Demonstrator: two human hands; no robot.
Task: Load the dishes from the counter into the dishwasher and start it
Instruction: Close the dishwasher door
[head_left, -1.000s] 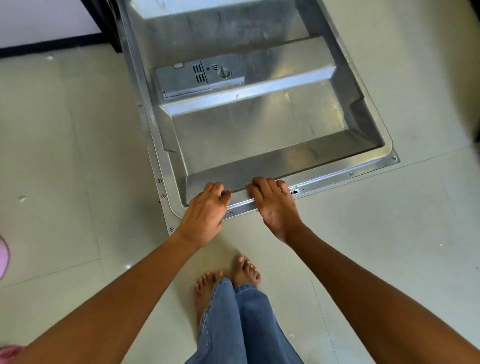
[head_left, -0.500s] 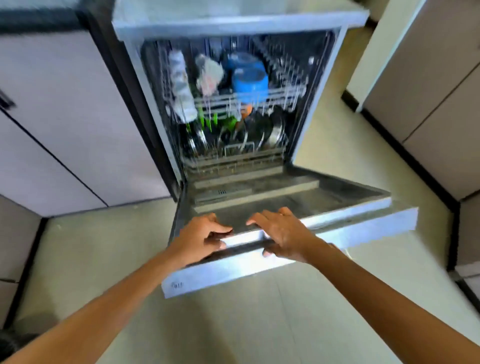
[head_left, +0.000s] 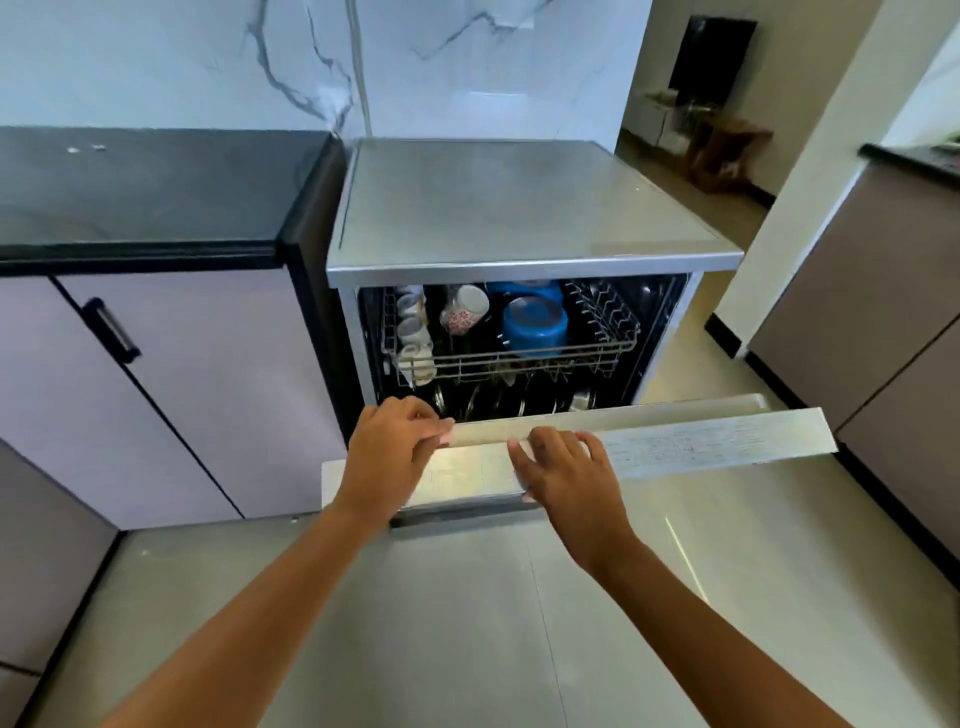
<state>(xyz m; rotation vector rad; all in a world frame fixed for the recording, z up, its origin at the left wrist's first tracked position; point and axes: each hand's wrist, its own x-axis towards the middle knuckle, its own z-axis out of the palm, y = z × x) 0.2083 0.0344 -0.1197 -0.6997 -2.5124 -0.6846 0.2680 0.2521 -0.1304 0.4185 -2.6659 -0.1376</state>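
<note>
Now closing step: left hand (head_left: 395, 452) and right hand (head_left: 563, 473) grip the door (head_left: 701, 441) top edge, fingers curled over it; racks loaded. Next: push shut, press start.

Two bare forearms are seen, with no sleeves reaching the wrists. Nothing is worn on the left hand (head_left: 397, 451) or the right hand (head_left: 569, 480): no rings, watch or gloves are shown. Short nails are visible.
</note>
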